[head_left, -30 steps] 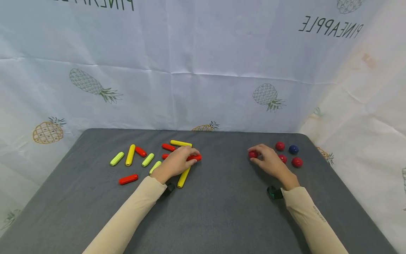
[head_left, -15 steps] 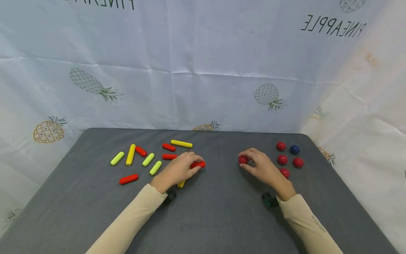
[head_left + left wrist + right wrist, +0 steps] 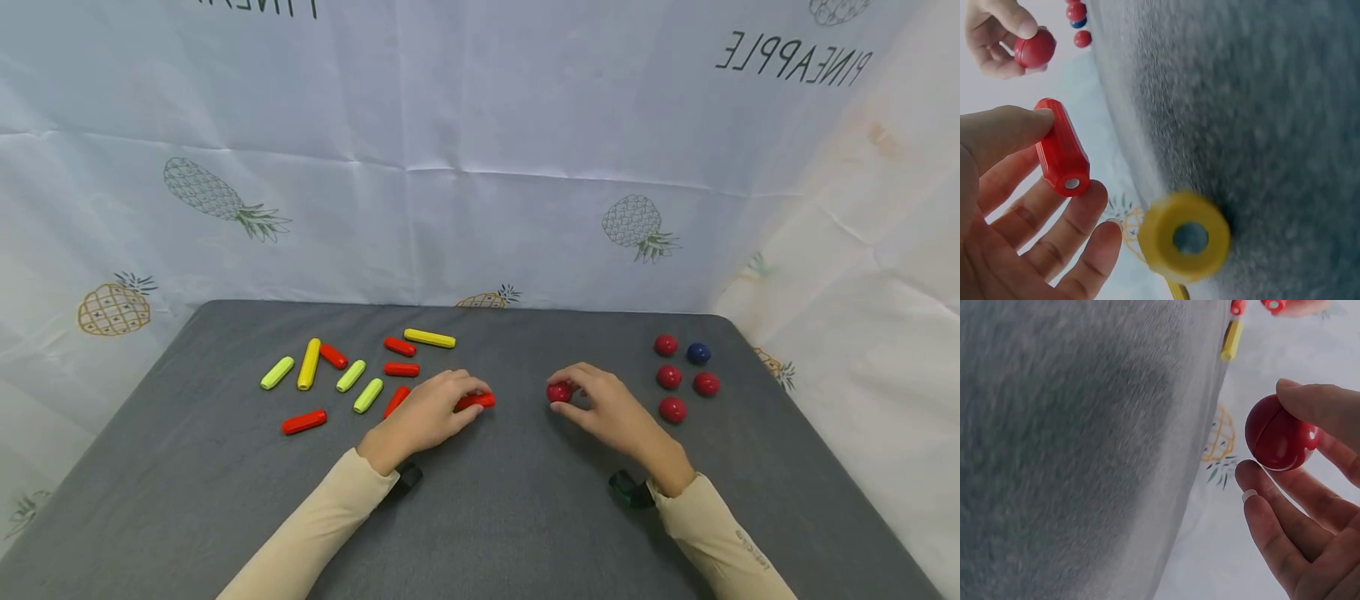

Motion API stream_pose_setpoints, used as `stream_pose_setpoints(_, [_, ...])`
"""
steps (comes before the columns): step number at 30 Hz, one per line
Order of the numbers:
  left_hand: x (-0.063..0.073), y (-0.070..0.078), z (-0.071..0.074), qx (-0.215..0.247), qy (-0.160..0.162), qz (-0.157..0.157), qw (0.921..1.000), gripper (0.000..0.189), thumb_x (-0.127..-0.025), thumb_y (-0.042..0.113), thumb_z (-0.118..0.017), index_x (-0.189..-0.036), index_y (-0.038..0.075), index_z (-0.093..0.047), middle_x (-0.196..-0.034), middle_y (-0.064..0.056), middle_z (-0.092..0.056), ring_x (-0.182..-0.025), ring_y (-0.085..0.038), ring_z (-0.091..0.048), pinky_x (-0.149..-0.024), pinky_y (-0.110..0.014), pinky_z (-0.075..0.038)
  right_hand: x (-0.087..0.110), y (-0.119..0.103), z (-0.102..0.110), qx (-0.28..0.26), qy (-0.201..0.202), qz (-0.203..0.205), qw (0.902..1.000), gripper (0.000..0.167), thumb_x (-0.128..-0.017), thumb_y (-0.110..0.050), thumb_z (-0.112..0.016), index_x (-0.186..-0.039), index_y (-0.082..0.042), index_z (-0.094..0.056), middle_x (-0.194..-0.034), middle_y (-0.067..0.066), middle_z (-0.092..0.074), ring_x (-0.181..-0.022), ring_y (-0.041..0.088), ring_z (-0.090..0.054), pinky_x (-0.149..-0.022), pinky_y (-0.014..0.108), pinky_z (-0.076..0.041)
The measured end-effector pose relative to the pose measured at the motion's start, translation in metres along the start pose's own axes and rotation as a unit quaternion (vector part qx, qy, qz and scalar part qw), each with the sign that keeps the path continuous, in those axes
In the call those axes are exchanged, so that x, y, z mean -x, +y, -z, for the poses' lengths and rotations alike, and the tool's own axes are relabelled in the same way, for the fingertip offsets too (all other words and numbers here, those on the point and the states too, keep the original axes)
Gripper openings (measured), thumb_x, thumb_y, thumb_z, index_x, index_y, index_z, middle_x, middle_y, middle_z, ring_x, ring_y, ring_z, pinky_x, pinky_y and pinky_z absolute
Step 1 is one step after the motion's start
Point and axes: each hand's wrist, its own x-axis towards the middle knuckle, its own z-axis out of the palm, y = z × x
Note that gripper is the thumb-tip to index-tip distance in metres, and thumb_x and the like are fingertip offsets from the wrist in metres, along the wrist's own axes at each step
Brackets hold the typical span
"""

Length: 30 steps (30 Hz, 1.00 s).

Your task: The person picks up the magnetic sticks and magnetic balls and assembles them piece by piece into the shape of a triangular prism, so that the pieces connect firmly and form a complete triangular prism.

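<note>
lettering (image 3: 795, 57) reads "pineapple" backwards; left hand (image 3: 423, 410) pinches rod (image 3: 1063, 150), right hand (image 3: 617, 412) ball (image 3: 1277, 437).

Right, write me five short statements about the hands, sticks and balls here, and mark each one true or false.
1. The left hand holds a red stick. True.
2. The right hand holds a red ball. True.
3. The red stick and the red ball touch each other. False: there is a gap between them.
4. A blue ball lies on the table. True.
5. The loose sticks are all red. False: there are also yellow sticks and light green sticks.
</note>
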Motion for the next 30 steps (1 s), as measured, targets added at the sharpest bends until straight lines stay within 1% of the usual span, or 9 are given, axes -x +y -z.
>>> stream_pose_setpoints(4, [0.000, 0.005, -0.001, -0.003, 0.001, -0.004, 1.0000, 0.019, -0.094, 0.019, -0.069, -0.113, 0.016, -0.071, -0.096, 0.005, -0.065, -0.084, -0.010, -0.054, -0.073, -0.026, -0.049, 0.001, -0.008, -0.002, -0.005, 0.000, 0.006, 1.0000, 0.031, -0.085, -0.016, -0.079, -0.113, -0.012, -0.067, -0.105, 0.000, -0.069, -0.091, 0.014, -0.066, -0.080, 0.043, -0.057])
stream_pose_setpoints(14, [0.001, 0.014, -0.004, -0.006, -0.012, -0.019, 0.9997, 0.020, -0.094, 0.021, -0.069, -0.114, 0.018, -0.070, -0.100, 0.006, -0.065, -0.084, -0.009, -0.054, -0.074, -0.025, -0.050, 0.006, -0.016, -0.012, -0.020, 0.013, 0.055, 0.9982, 0.030, -0.084, -0.016, -0.080, -0.111, -0.013, -0.067, -0.105, -0.003, -0.069, -0.090, 0.010, -0.066, -0.078, 0.039, -0.058])
stream_pose_setpoints(22, [0.003, 0.018, -0.008, -0.005, -0.030, -0.021, 0.9993, 0.022, -0.095, 0.023, -0.068, -0.117, 0.018, -0.070, -0.102, 0.005, -0.066, -0.086, -0.009, -0.054, -0.075, -0.025, -0.050, 0.008, -0.022, -0.018, -0.026, 0.007, 0.061, 0.9978, 0.031, -0.085, -0.017, -0.079, -0.112, -0.014, -0.066, -0.105, -0.004, -0.069, -0.090, 0.009, -0.066, -0.079, 0.038, -0.058])
stream_pose_setpoints(26, [0.003, 0.019, -0.009, -0.006, -0.032, -0.026, 0.9991, 0.023, -0.095, 0.023, -0.067, -0.117, 0.017, -0.070, -0.100, 0.005, -0.066, -0.084, -0.009, -0.053, -0.073, -0.023, -0.049, 0.008, -0.024, -0.020, -0.024, 0.010, 0.074, 0.9969, 0.031, -0.084, -0.018, -0.080, -0.111, -0.014, -0.066, -0.103, -0.005, -0.069, -0.090, 0.008, -0.066, -0.077, 0.037, -0.058])
stream_pose_setpoints(30, [0.003, 0.020, -0.010, 0.003, -0.031, -0.030, 0.9991, 0.023, -0.095, 0.021, -0.068, -0.117, 0.017, -0.070, -0.100, 0.005, -0.066, -0.084, -0.009, -0.054, -0.074, -0.023, -0.049, 0.009, -0.026, -0.022, -0.024, 0.005, 0.073, 0.9970, 0.030, -0.085, -0.019, -0.079, -0.112, -0.014, -0.066, -0.104, -0.005, -0.069, -0.091, 0.009, -0.067, -0.078, 0.037, -0.058])
